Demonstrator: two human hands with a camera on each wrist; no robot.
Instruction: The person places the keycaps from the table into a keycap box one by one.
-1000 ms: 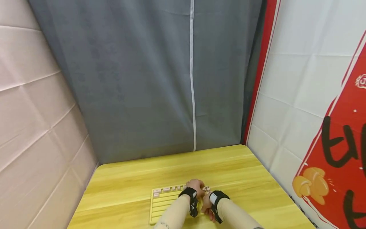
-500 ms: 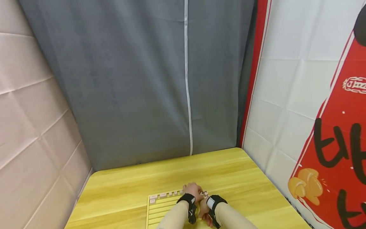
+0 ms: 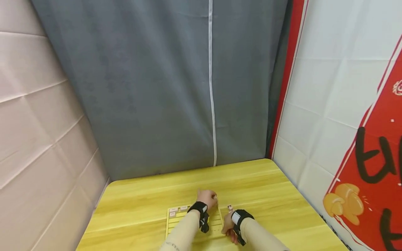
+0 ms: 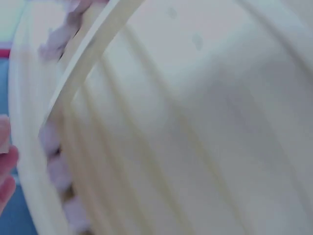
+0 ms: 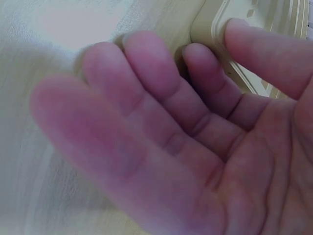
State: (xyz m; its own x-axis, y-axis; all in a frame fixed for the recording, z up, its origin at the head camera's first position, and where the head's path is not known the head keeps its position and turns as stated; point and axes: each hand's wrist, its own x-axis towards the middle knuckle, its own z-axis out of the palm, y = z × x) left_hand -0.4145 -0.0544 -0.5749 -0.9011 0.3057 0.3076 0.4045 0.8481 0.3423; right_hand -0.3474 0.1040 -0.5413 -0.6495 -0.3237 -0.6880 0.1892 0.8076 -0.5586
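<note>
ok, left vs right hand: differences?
The left hand pinches a small pale piece; the right hand grips the yellow keyboard base at its side. The left hand is at the base's far edge, the right hand nearer the person. Both wear black wrist straps.

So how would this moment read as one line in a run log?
left hand: pinches key, by tray's far edge | right hand: thumb on tray's rim | keys: some in tray, others right of it
</note>
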